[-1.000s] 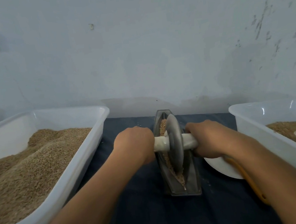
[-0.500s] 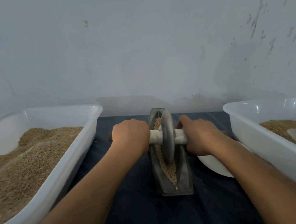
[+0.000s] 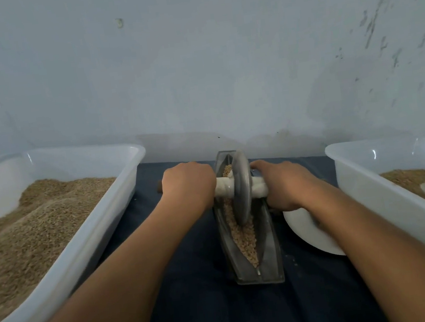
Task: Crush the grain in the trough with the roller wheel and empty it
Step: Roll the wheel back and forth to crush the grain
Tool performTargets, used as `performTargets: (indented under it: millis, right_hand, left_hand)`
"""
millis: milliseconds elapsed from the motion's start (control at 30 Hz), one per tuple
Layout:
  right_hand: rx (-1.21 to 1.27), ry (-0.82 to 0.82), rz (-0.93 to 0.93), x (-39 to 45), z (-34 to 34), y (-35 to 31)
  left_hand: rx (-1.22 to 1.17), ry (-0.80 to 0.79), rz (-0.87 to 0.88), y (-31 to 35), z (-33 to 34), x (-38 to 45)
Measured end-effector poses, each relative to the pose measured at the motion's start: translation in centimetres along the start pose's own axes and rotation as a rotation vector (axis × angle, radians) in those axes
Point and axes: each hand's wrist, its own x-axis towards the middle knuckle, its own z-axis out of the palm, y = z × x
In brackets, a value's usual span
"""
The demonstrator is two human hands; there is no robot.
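If the round grey metal roller wheel (image 3: 241, 187) tips sideways or gets pushed too hard toward the far end, the light brown grain (image 3: 242, 234) could jump out of the narrow grey metal trough (image 3: 255, 271), which sits on the dark blue counter (image 3: 195, 284) between the bins. The left hand (image 3: 188, 184) and the right hand (image 3: 284, 183) each have a tight grip, fingers curled round the white axle handle (image 3: 225, 186). I count one wheel, one trough, two hands, two white plastic bins (image 3: 118, 189) with grain, and one white plate (image 3: 307, 232).
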Motion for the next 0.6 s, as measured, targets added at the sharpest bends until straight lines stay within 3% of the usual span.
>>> performTargets:
  millis: [600]
  right_hand:
    - [0.029,-0.048,-0.072,2.0,-0.2,1.0]
  left_hand:
    - [0.006,0.016,0.038,-0.2,0.4,1.7]
